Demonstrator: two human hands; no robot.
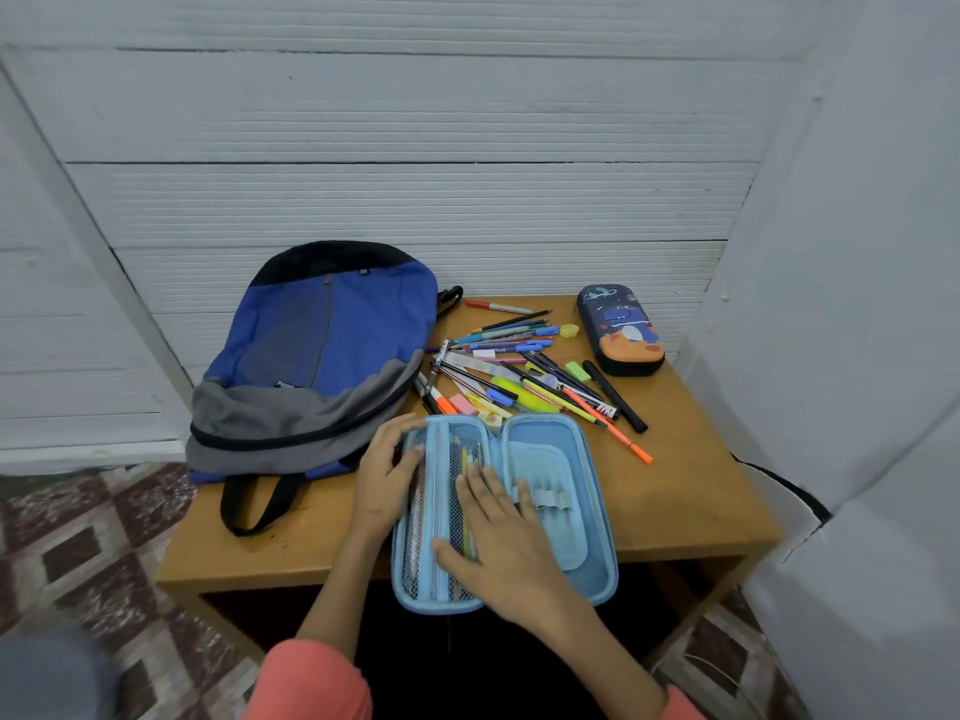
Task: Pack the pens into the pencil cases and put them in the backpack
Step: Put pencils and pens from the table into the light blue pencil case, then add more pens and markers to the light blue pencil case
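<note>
Table [691, 491] edge under overhanging pencil case [587, 459]

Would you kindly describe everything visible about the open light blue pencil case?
The case is a light blue, hard-looking shell, opened flat and overhanging the table's front edge. Its left half has a mesh zip pocket with pens inside; its right half has a fabric pocket and elastic loops. The left hand holds its left edge; the right hand lies flat on the mesh.
</note>
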